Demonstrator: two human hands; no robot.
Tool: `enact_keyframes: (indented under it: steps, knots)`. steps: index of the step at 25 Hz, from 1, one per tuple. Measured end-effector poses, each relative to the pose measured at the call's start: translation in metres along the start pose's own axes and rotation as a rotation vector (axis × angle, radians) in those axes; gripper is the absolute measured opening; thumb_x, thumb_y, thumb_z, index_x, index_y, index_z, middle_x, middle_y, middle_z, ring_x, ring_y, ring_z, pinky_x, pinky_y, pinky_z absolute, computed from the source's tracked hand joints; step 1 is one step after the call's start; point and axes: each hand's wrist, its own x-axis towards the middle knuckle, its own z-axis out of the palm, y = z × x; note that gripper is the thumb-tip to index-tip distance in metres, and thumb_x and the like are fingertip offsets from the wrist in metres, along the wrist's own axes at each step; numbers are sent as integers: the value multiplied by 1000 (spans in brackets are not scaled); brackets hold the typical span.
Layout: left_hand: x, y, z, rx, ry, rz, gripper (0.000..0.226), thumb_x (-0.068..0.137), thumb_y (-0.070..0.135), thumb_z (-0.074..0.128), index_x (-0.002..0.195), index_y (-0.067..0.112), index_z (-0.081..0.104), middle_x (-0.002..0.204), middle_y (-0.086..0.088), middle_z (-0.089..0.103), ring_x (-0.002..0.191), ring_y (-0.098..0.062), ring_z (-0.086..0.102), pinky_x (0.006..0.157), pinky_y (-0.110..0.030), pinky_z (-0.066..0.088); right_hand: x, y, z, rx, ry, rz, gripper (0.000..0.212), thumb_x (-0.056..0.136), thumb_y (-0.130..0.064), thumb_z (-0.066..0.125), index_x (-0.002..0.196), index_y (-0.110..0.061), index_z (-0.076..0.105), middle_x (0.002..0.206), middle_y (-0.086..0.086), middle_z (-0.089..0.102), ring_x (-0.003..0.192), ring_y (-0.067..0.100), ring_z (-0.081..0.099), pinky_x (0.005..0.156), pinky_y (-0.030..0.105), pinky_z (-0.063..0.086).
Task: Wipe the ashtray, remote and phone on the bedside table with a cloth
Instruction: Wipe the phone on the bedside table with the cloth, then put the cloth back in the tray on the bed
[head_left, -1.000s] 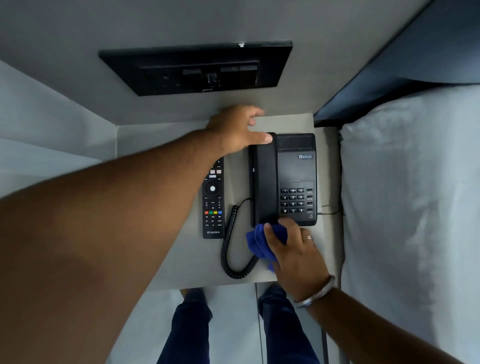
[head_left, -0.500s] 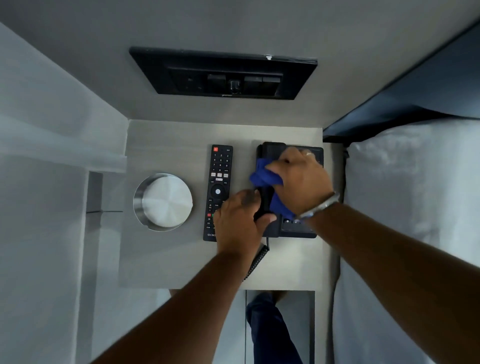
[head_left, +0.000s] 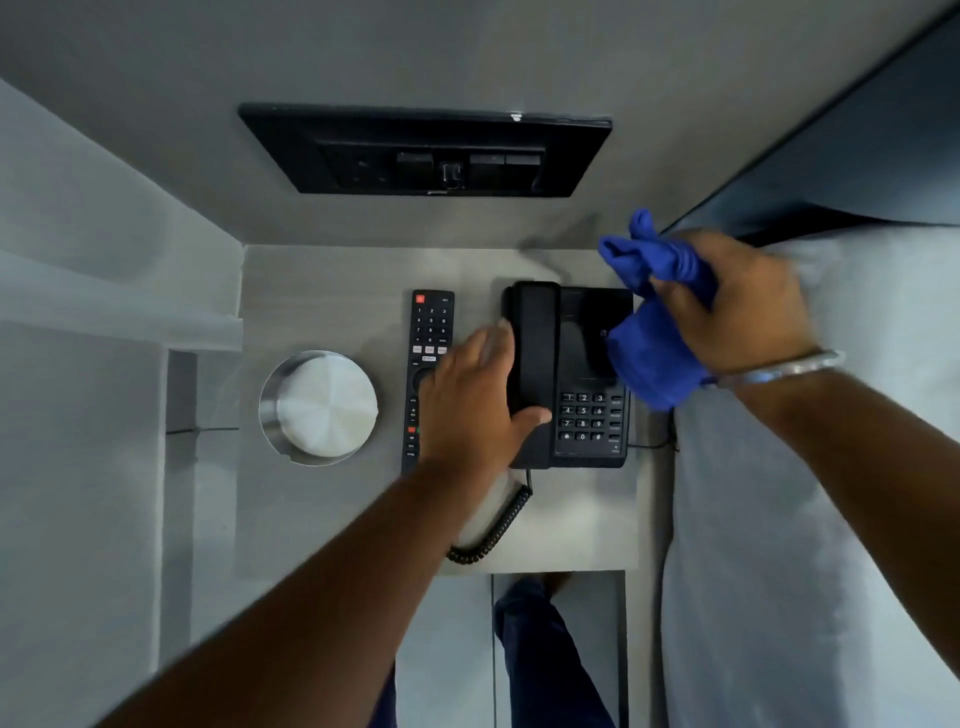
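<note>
On the grey bedside table (head_left: 332, 519) sit a round metal ashtray (head_left: 319, 408) at the left, a black remote (head_left: 430, 332) in the middle and a black phone (head_left: 569, 374) at the right. My left hand (head_left: 472, 410) lies between remote and phone, with fingers along the handset's left side and the thumb over its lower end. It covers the remote's lower half. My right hand (head_left: 737, 306) is raised over the phone's right edge, gripping a bunched blue cloth (head_left: 652, 332) clear of the phone.
A black switch panel (head_left: 426, 153) is set in the wall behind the table. A white bed (head_left: 810, 519) borders the table's right edge. The phone's coiled cord (head_left: 493, 530) trails toward the table's front edge. My legs show on the floor below.
My right hand has lifted the cloth off the handset and swung it up and to the right. My left hand has shifted up along the handset.
</note>
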Motion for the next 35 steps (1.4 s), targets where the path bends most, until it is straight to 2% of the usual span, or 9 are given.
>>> enact_keyframes:
  steps: [6, 12, 16, 18, 21, 24, 26, 28, 35]
  knots:
    - [59, 14, -24, 317, -302, 199, 134, 62, 58, 84, 157, 17, -2, 167, -4, -5, 151, -28, 10, 117, -53, 22, -29, -5, 72, -306, -371, 126, 56, 77, -13, 60, 131, -22, 50, 130, 14, 47, 109, 41, 46, 89, 52, 48]
    - [56, 20, -20, 378, -252, 192, 133, 62, 58, 84, 157, 16, -1, 167, -6, -2, 151, -29, 13, 116, -53, 23, -167, -9, 76, -220, -488, 164, 58, 76, -2, 61, 131, -17, 50, 120, 16, 51, 97, 38, 51, 79, 49, 54]
    - [57, 21, -20, 413, -281, 177, 133, 63, 58, 83, 156, 16, -3, 167, -8, -3, 152, -30, 11, 118, -54, 21, -160, -6, 55, -38, -528, 264, 54, 79, -11, 62, 131, -19, 50, 118, 12, 54, 100, 33, 56, 81, 40, 52]
    - [53, 28, -27, 421, -306, 172, 126, 70, 57, 79, 156, 16, -4, 167, -10, -5, 153, -30, 2, 120, -54, 10, -145, -8, 21, 158, -479, 449, 71, 72, -12, 68, 135, -27, 39, 111, 5, 58, 92, 24, 61, 76, 29, 52]
    - [31, 59, -57, -143, -533, 207, 94, 79, 66, 63, 153, 20, 27, 162, -2, 27, 150, -21, 23, 118, -42, 22, -122, -22, -56, 403, -336, 575, 74, 62, -20, 68, 129, -36, 40, 96, -13, 60, 77, 3, 61, 64, 6, 45]
    - [-17, 97, -93, -795, -897, 166, 56, 72, 72, 66, 115, 35, 64, 115, 15, 70, 111, -7, 64, 97, -30, 49, -99, -36, -118, 608, -131, 767, 30, 61, -21, 63, 90, -29, 62, 79, -1, 66, 71, 14, 62, 64, 28, 53]
    - [-48, 126, -110, -793, -893, 194, 49, 63, 67, 78, 100, 38, 63, 91, 21, 68, 85, -2, 65, 75, -24, 52, -87, -42, -147, 696, -93, 903, 11, 67, -14, 65, 77, -19, 63, 70, 6, 65, 67, 22, 62, 58, 32, 53]
    - [-64, 155, -124, -781, -743, 175, 46, 62, 52, 83, 95, 31, 59, 84, 16, 65, 72, -6, 64, 64, -27, 54, -80, -48, -173, 738, -150, 963, 17, 64, -14, 66, 80, -10, 63, 72, 9, 66, 67, 25, 63, 57, 32, 52]
    - [-73, 226, -181, -1192, -844, -131, 30, 87, 15, 68, 115, 14, 62, 106, -9, 73, 88, -22, 70, 63, -29, 56, -96, -30, -268, 1141, -260, 952, 55, 56, -61, 74, 89, -18, 67, 96, 8, 75, 89, 19, 71, 76, 36, 57]
